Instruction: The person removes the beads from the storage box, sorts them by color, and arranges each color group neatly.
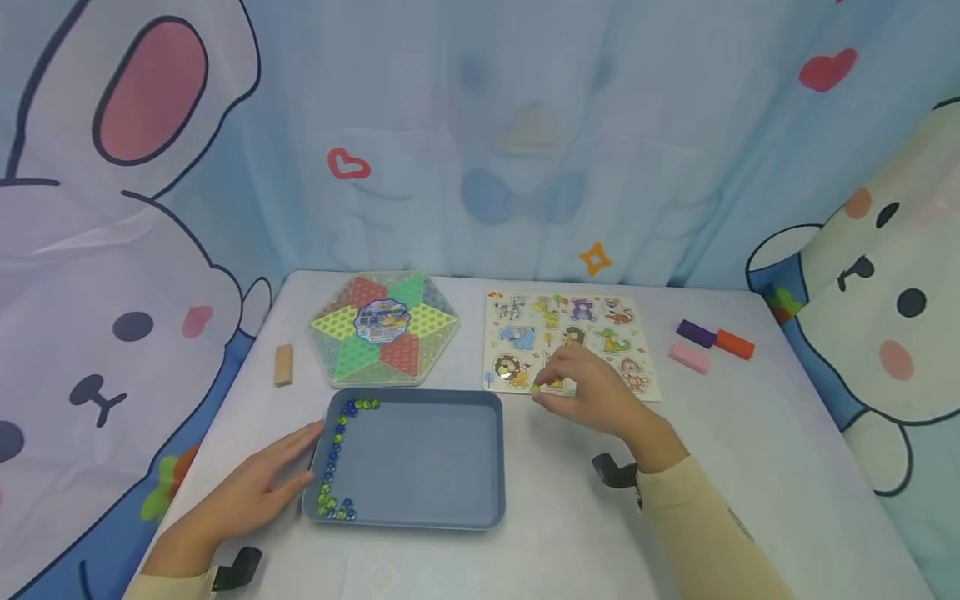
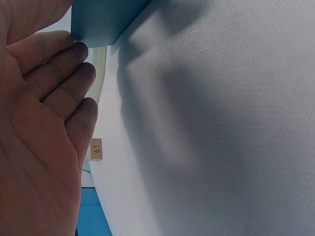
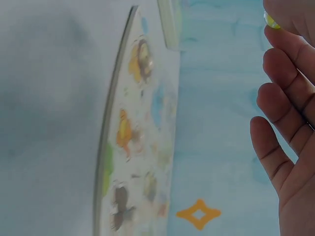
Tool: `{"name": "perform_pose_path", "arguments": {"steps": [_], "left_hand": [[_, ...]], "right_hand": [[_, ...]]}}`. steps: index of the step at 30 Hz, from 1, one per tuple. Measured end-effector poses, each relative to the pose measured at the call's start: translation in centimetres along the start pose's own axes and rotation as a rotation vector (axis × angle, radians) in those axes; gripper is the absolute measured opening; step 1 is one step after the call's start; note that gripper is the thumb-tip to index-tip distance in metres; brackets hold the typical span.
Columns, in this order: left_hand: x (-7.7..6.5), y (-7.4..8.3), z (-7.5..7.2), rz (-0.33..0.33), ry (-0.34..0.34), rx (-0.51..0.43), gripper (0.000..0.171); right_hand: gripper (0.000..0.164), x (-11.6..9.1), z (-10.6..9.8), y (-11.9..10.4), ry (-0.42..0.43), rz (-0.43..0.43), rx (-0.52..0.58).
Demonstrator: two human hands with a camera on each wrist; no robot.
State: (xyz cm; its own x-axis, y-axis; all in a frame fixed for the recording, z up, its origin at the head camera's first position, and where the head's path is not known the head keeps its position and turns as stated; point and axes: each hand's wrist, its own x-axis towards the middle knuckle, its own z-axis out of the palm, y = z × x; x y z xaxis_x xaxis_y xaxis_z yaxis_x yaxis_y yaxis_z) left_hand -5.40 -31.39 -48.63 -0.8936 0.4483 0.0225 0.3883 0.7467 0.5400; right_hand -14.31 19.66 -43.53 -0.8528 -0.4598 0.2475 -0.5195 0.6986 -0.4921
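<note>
My right hand (image 1: 596, 393) pinches a yellow-green marble (image 3: 270, 20) between thumb and index finger, its other fingers loosely extended. It hovers over the front edge of the animal puzzle board (image 1: 495, 333). At the left side of the blue-grey tray (image 1: 427, 467), my left hand (image 1: 251, 492) touches the rim with fingers nearly straight. Inside the tray, blue and yellow-green marbles (image 1: 334, 454) form a line down the left wall. The line bends right along the top edge and at the bottom corner.
Behind the tray lies a hexagonal checkers board (image 1: 345, 371) with coloured triangles. A wooden block (image 1: 283, 365) stands at the left. Purple (image 1: 696, 334), orange (image 1: 735, 344) and pink (image 1: 689, 358) blocks lie at the right. A patterned curtain (image 1: 660, 167) hangs behind the table.
</note>
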Motion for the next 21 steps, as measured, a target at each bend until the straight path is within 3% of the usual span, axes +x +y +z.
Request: {"name": "perform_pose_path", "arguments": {"steps": [11,21], "left_hand": [[-0.2,-0.3,0.3,0.005,0.013,-0.016,0.062],[-0.1,-0.2,0.2,0.005,0.010,-0.027,0.062]], "right_hand": [[0.013,-2.4,1.8,2.6,-0.074,0.170,-0.012],[0.014,-3.5,3.5,4.2,-0.073,0.164,-0.028]]}}
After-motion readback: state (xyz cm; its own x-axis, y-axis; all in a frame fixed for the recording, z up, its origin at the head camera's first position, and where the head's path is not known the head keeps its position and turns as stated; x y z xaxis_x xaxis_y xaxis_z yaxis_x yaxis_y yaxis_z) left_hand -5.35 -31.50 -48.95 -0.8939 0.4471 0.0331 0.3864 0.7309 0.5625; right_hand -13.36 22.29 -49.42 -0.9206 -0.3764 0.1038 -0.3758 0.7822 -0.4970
